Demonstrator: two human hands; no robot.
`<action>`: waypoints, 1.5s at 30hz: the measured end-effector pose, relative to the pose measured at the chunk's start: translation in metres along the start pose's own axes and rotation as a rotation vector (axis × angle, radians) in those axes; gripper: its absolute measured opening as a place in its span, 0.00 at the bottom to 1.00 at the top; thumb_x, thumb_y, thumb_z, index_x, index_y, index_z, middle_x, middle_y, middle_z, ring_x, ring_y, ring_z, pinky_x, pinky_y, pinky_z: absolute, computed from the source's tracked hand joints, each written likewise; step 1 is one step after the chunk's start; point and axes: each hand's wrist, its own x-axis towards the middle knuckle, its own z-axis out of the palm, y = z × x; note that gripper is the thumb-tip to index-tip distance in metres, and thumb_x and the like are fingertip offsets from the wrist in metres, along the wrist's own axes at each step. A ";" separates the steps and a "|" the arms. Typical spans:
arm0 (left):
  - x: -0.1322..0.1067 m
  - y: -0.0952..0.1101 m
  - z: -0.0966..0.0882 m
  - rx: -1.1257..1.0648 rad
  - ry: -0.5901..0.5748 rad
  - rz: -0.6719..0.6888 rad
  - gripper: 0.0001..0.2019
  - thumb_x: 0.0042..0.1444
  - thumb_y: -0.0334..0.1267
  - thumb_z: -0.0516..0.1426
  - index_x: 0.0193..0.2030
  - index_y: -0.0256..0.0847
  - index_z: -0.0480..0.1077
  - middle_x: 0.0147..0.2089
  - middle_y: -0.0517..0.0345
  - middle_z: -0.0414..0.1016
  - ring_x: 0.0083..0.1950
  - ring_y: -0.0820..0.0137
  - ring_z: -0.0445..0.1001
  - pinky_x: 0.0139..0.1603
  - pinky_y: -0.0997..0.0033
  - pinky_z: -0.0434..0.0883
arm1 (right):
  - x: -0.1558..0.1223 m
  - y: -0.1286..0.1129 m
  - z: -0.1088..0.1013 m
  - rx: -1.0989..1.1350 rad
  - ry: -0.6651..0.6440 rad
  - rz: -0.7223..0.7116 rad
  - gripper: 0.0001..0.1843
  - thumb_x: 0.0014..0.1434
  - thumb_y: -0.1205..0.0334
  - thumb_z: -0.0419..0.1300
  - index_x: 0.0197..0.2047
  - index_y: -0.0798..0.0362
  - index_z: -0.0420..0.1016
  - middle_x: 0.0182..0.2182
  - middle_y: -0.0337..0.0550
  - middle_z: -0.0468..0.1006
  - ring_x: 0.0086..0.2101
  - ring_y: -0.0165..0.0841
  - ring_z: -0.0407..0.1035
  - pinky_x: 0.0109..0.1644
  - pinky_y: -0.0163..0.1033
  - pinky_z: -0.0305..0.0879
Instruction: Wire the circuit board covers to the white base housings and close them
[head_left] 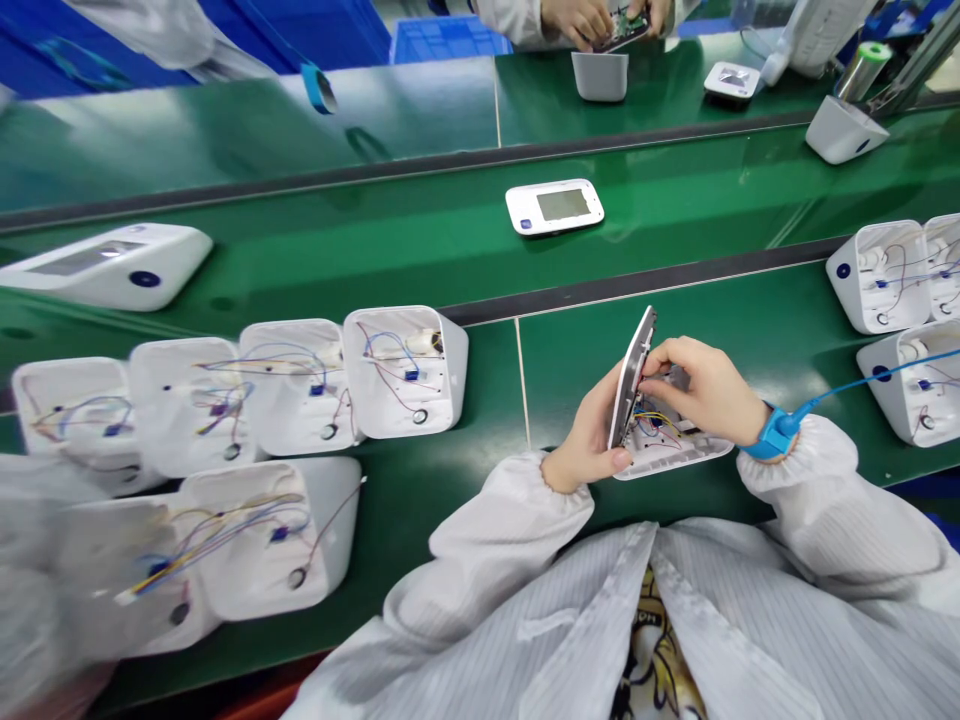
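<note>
My left hand [589, 445] grips a white front panel [634, 372] of a device, held upright on its edge. Below it lies the open white housing [679, 450] with coloured wires inside. My right hand [701, 390] is curled, its fingertips pinched at the wires between panel and housing. A blue wrist strap [772, 437] with a blue cord sits on my right wrist.
Several open white housings [401, 370] with wires stand at the left, more at the right [881, 275]. A closed white monitor [555, 206] rides the green belt [375, 240]. Another closed unit [112, 265] lies far left. A co-worker's hands [592, 20] work across the belt.
</note>
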 end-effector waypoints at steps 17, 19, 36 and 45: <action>0.000 -0.002 -0.003 0.058 -0.049 0.092 0.49 0.48 0.63 0.63 0.72 0.44 0.54 0.71 0.41 0.58 0.70 0.44 0.58 0.71 0.42 0.53 | -0.021 -0.025 -0.006 0.077 -0.372 0.216 0.16 0.59 0.49 0.65 0.38 0.54 0.73 0.33 0.43 0.75 0.32 0.34 0.68 0.34 0.39 0.63; 0.001 -0.001 -0.002 0.066 -0.047 0.101 0.49 0.48 0.64 0.63 0.72 0.44 0.54 0.71 0.42 0.57 0.70 0.44 0.57 0.71 0.43 0.53 | -0.022 -0.021 0.003 0.016 -0.287 0.250 0.13 0.54 0.55 0.69 0.36 0.54 0.74 0.32 0.41 0.74 0.32 0.34 0.67 0.34 0.39 0.62; 0.007 0.001 0.000 0.141 -0.103 0.223 0.48 0.49 0.64 0.63 0.72 0.43 0.53 0.69 0.39 0.58 0.67 0.45 0.62 0.68 0.41 0.57 | 0.113 0.046 -0.054 -0.230 -0.154 0.027 0.11 0.58 0.54 0.64 0.39 0.52 0.81 0.33 0.43 0.81 0.35 0.37 0.75 0.44 0.45 0.71; 0.005 -0.003 -0.005 0.321 -0.094 0.340 0.53 0.47 0.66 0.62 0.73 0.40 0.49 0.68 0.37 0.59 0.66 0.45 0.63 0.67 0.45 0.60 | 0.281 0.080 0.074 -0.591 -0.449 -0.390 0.18 0.61 0.52 0.65 0.53 0.48 0.79 0.68 0.44 0.61 0.68 0.56 0.48 0.66 0.61 0.53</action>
